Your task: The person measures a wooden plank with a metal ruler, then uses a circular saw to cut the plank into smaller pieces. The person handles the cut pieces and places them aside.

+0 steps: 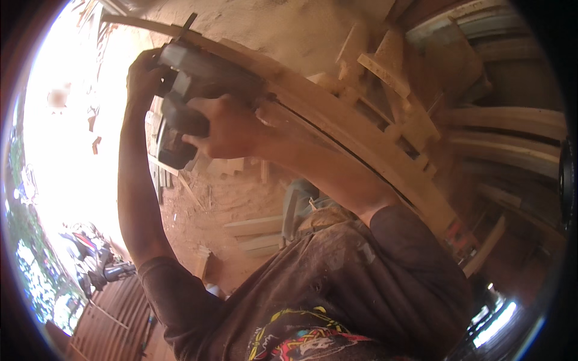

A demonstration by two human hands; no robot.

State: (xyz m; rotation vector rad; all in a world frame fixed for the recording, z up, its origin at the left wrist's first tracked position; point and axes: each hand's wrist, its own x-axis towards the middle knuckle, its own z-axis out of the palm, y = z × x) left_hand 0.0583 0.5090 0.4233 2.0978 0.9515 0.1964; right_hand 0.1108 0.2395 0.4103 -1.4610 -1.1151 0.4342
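Note:
My right hand [232, 127] is closed around the rear handle of a dark grey handheld power saw [211, 75]. At the far end of the tool, my left hand [144, 75] grips its front, with its fingers partly hidden behind the body. The saw rests on a long wooden board [337, 114] that runs from the upper left to the lower right. A thin dark line, which looks like a cut, trails along the board from the saw towards my right elbow. Blur softens the tool, so its blade cannot be made out.
Wooden offcuts [385, 75] lie beyond the board, and stacked planks [506, 135] fill the right side. More timber pieces [256, 231] lie on the dusty ground near my body. A motorcycle [96, 259] stands at the left beside a corrugated sheet [111, 322].

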